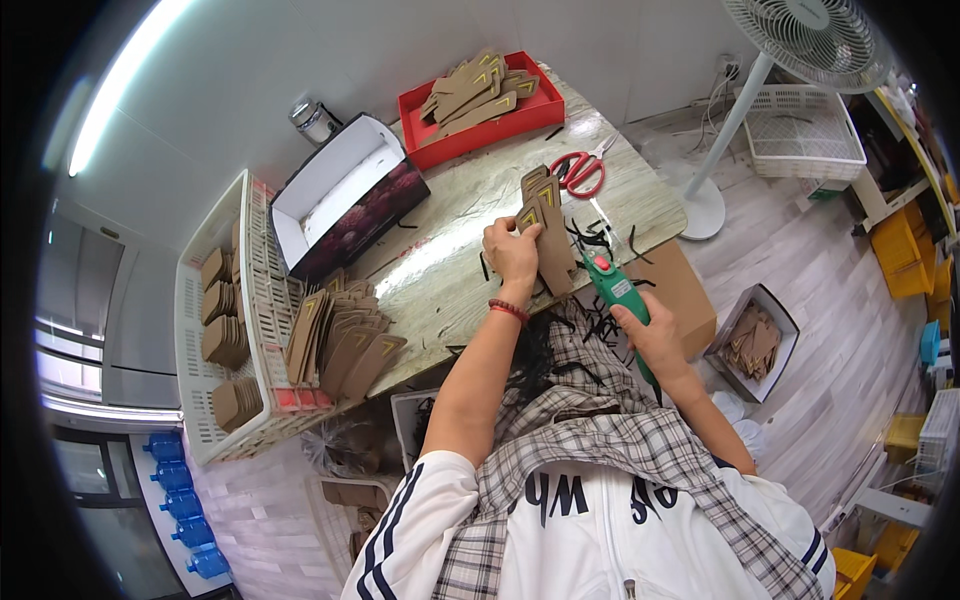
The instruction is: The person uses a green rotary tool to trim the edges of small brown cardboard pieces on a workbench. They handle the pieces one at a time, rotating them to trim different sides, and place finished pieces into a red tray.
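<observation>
At the centre of the frame, the left hand [512,250] has its fingers bent, thumb and fingertips closed on a stack of brown pieces [553,245] that lies on the table [650,205]. A yellow angular mark [546,192] shows near the upper end of several pieces. Just right of centre, the right hand [655,335] is wrapped round a green tool [618,287] with a red button [602,264], its tip pointing up and left, close to the stack. A pale label [621,288] sits on the tool's body, its print too small to read. Large dark lettering [565,497] crosses the white top [570,560] at the lower centre, partly covered by checked cloth [620,430]. At the upper right, the hub of the fan [808,14] bears small print. Black strips [592,236] lie beside the stack, and red-handled scissors [582,178] just above. At the upper centre, a red tray [480,148] holds more marked pieces [485,88]; left of it stands a dark patterned box [385,215] with a white inside
</observation>
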`<state>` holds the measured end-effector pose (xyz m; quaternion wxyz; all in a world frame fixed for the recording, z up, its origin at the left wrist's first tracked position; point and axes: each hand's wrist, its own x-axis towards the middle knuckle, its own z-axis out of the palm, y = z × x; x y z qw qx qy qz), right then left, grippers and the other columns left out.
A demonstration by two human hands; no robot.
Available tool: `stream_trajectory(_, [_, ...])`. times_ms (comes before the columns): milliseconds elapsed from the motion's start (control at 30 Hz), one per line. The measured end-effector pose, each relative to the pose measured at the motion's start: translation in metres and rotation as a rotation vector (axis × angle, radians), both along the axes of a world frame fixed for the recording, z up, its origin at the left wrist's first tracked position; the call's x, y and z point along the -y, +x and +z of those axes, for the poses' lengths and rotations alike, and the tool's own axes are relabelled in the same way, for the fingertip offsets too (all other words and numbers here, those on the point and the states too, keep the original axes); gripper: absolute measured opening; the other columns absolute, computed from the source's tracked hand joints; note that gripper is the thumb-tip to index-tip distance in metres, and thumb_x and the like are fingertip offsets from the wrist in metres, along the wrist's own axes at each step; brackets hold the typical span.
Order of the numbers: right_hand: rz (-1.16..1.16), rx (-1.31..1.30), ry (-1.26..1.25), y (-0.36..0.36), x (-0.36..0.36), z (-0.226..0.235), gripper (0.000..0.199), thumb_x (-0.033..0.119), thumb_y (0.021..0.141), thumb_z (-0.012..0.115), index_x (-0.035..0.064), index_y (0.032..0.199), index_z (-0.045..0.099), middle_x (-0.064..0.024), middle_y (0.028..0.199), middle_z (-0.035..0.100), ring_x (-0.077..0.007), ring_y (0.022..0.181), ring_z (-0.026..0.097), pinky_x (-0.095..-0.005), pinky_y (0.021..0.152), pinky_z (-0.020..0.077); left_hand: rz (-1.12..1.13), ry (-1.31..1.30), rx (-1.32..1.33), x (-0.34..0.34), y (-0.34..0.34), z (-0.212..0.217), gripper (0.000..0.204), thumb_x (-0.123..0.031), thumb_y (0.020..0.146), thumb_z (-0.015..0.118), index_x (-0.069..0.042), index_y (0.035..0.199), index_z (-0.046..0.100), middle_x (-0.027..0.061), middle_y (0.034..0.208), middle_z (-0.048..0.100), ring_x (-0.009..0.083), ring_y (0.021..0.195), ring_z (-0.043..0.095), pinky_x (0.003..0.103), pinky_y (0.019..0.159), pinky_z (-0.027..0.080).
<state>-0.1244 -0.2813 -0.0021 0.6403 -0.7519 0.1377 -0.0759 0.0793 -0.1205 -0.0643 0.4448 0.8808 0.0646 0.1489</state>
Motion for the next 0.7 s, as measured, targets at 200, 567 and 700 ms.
stream_trajectory(200, [0.035, 0.032, -0.053, 0.015, -0.009, 0.004, 0.038, 0.031, 0.087, 0.073, -0.0008, 0.106, 0.064, -0.0017, 0.066, 0.058, -0.0071, 0.051, 0.052, -0.026, 0.046, 0.0419, -0.171, -1.063, -0.012, -0.01, -0.022, 0.032, 0.007, -0.005, 0.086, 0.071, 0.0, 0.088, 0.066, 0.0019, 0.082, 0.069, 0.0095, 0.069, 0.059, 0.022, 0.066, 0.045])
stream_trajectory(567, [0.118, 0.094, -0.111, 0.024, -0.032, 0.03, 0.041, 0.028, 0.087, 0.073, -0.0033, 0.112, 0.062, -0.0036, 0.069, 0.061, -0.0087, 0.061, 0.056, -0.0272, 0.057, 0.0474, -0.19, -1.23, -0.129, -0.033, -0.047, 0.066, 0.011, -0.007, 0.087, 0.071, -0.003, 0.096, 0.066, 0.0054, 0.088, 0.071, 0.0126, 0.072, 0.065, 0.026, 0.067, 0.049])
stream_trajectory(700, [0.11, 0.1, -0.062, 0.026, -0.033, 0.024, 0.04, 0.028, 0.087, 0.073, -0.0028, 0.111, 0.063, -0.003, 0.067, 0.06, -0.0077, 0.057, 0.054, -0.0263, 0.053, 0.0453, -0.174, -1.268, -0.173, -0.025, -0.053, 0.066, 0.013, -0.007, 0.087, 0.07, -0.003, 0.099, 0.065, 0.0055, 0.089, 0.071, 0.0121, 0.076, 0.066, 0.026, 0.069, 0.05])
